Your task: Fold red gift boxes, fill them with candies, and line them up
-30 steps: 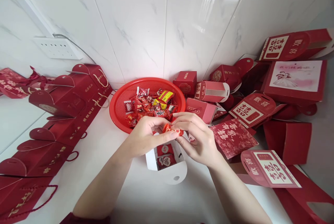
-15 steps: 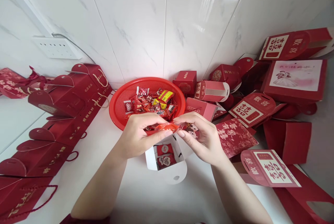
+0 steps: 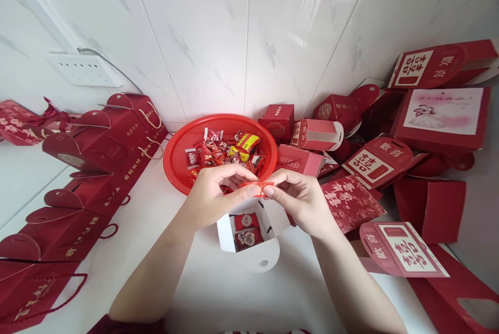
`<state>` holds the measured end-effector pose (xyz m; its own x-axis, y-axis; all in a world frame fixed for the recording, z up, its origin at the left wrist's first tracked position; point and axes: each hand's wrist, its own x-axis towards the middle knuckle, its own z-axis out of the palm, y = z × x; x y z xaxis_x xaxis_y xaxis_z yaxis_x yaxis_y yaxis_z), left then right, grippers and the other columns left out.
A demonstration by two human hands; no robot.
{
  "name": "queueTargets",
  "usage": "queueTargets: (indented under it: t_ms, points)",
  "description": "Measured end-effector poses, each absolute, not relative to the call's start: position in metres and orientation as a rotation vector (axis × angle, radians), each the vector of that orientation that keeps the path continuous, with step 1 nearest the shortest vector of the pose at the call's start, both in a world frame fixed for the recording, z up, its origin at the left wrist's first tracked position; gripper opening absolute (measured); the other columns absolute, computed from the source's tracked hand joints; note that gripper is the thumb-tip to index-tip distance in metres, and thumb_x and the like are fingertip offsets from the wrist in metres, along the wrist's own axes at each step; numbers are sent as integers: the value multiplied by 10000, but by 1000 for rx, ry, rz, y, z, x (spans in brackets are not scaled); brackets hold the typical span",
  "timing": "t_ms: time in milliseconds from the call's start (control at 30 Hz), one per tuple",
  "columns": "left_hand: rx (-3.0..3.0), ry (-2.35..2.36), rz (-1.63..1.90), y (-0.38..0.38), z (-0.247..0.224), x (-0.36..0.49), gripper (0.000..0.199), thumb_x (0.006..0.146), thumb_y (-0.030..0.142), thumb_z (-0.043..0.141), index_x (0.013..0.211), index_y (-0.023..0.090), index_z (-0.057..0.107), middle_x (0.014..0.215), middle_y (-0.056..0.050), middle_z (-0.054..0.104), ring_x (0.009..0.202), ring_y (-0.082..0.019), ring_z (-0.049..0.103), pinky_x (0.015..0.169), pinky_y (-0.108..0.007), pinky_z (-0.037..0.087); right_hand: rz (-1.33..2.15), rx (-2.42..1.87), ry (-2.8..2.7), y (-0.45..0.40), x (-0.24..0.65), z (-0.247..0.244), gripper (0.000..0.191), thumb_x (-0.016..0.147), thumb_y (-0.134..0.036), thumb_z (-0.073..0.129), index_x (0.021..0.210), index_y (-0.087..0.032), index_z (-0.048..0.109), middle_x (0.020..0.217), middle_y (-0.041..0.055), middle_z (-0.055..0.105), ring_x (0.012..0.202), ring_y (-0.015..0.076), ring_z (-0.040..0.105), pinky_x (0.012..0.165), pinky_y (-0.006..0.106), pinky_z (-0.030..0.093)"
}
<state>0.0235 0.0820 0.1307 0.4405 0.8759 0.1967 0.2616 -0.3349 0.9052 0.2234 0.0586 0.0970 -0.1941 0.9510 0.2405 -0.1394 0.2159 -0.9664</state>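
Observation:
Between the thumbs and fingers of both hands is a small red-wrapped candy (image 3: 258, 186), partly covered by the fingertips. My left hand (image 3: 218, 194) pinches its left end and my right hand (image 3: 300, 196) pinches its right end. Just below them stands an open gift box (image 3: 226, 235), white inside, its rounded flap lying toward me. Red candy packets (image 3: 249, 238) lie inside the box. Behind my hands, a red plastic basket (image 3: 171, 162) holds many wrapped candies (image 3: 210, 155), mostly red, with yellow ones among them.
On the left, dark red gift boxes (image 3: 97, 168) with cord handles stand in a row. Piled at the right are more red boxes and flattened cartons (image 3: 378, 162). A tiled wall (image 3: 210, 38) with a socket strip (image 3: 83, 69) closes off the back.
Both thumbs have shifted onto the front of the red candy, which now appears flatter and more level between them. The basket and the open box have stayed in place.

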Motion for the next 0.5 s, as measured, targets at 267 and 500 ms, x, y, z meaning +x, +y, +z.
queueTargets:
  t_ms: [267,500]
  points:
    - [1729,1050,990,83,124,27,372,897,420,656,631,162,625,554,22,507,538,-97,461,496,-237,350,1343,-898,-1310,59,223,108,194,834,-366,765,768,-195,701,674,5,657,644,149,631,542,262,522]
    - [1634,998,839,86,123,25,265,877,428,682,806,175,715,758,-30,701,689,-158,647,580,-256,487,1305,-872,-1291,61,225,103,174,840,-351,764,815,-188,708,713,9,689,652,134,637,617,264,547]
